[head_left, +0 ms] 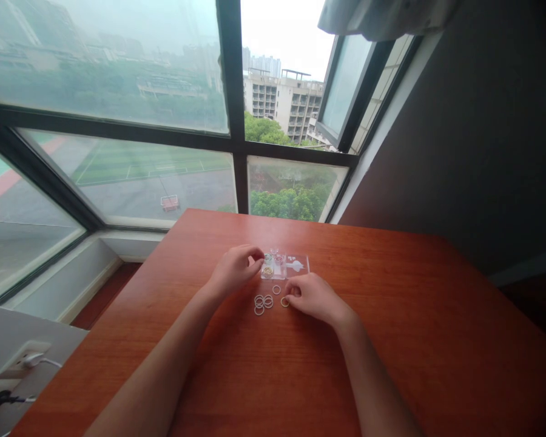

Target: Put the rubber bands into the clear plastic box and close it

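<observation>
A small clear plastic box (279, 274) lies on the table with its lid (303, 265) folded out to the right. Coloured rings sit in its compartments, a yellowish bunch (267, 271) in the near left one. At the box's left edge is my left hand (236, 267), fingers curled and thumb and fingertips closed on that side. My right hand (313, 294) pinches the edge of a yellowish ring (284, 302) just in front of the box. Several pale rings (259, 304) lie loosely to the left of it, some overlapping, and a single pale ring (276, 290) lies nearer the box.
The reddish-brown wooden table (391, 352) extends all around my hands. Beyond its far edge stand dark-framed windows (239, 145), one pane swung outward. A dark wall (473, 145) rises on the right. Sockets with plugs (31, 360) are at the lower left.
</observation>
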{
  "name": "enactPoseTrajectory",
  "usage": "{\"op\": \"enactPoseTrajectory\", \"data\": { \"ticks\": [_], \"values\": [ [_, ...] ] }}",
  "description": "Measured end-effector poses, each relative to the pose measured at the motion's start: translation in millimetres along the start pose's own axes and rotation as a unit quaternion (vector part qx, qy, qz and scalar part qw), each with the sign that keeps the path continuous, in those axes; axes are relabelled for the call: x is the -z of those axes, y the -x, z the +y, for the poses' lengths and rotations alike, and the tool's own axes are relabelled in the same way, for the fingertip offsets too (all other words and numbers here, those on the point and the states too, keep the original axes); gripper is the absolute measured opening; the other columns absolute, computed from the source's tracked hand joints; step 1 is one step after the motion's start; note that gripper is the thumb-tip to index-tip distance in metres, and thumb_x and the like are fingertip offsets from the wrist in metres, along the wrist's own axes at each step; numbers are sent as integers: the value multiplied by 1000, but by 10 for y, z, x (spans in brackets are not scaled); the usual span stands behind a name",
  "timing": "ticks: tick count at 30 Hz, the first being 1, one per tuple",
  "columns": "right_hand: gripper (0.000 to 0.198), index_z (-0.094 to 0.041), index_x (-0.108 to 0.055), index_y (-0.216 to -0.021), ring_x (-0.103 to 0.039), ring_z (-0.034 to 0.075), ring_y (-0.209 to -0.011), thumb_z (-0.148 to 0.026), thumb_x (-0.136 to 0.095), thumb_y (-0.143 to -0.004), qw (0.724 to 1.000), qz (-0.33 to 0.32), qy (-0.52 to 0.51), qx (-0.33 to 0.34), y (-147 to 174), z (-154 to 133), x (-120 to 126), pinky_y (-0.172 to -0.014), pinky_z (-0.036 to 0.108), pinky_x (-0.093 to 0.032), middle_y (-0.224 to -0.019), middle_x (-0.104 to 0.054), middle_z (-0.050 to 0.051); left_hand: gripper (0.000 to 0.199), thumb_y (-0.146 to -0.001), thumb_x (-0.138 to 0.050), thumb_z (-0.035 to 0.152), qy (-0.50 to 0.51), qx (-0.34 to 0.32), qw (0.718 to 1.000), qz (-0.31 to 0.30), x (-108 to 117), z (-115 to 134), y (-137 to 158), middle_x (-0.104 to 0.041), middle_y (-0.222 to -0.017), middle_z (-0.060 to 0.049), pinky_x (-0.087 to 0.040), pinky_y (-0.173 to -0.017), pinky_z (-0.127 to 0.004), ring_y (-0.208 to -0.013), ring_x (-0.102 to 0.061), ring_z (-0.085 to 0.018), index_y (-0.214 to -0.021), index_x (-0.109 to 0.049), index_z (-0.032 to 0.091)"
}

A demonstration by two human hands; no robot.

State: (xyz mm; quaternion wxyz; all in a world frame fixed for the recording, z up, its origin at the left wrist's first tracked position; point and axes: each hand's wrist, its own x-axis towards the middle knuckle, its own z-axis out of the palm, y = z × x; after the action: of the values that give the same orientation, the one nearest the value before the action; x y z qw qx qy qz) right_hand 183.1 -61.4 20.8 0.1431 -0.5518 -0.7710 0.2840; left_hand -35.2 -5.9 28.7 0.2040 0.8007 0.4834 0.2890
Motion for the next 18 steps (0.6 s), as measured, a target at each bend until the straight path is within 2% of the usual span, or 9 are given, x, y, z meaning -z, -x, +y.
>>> {"op": "enactPoseTrajectory", "data": {
  "ticks": [5, 11, 14, 18],
  "values": [
    [11, -21, -68, -72, -52, 9, -58, -17, -58, -71, 1000, -8, 28, 1, 4, -29, -40, -53, 21, -27, -65, -65, -3, 17, -81, -55, 26, 58, 13, 998, -8, -1, 73, -4, -68, -74, -1, -39, -55, -20, -58, -52, -10, -83, -69, 16],
    [7, -21, -67, -71, -51, 9, -57, -21, -60, -71, 999, 20, 24, 3, -7, -53, -30, -52, 21, -26, -64, -64, -3, 17, -80, -57, 27, 78, 10, 997, -15, 11, 150, 3, -67, -71, -1, -38, -53, -20, -57, -50, -10, -79, -69, 15],
    [7, -21, -67, -72, -50, 9, -56, -21, -60, -73, 999, 54, 9, 2, -18, -67, -2, -52, 21, -27, -62, -63, -4, 19, -81, -57, 28, 109, 14, 994, -20, 7, 193, 9, -66, -70, -1, -38, -53, -19, -56, -50, -9, -81, -69, 14],
    [10, -21, -68, -77, -51, 10, -57, -21, -58, -77, 992, 129, 0, 6, -45, -67, 26, -55, 21, -30, -61, -60, -4, 21, -82, -57, 30, 126, 10, 991, -40, -38, 249, 18, -65, -68, -1, -37, -52, -19, -56, -49, -9, -82, -70, 13]
  ]
}}
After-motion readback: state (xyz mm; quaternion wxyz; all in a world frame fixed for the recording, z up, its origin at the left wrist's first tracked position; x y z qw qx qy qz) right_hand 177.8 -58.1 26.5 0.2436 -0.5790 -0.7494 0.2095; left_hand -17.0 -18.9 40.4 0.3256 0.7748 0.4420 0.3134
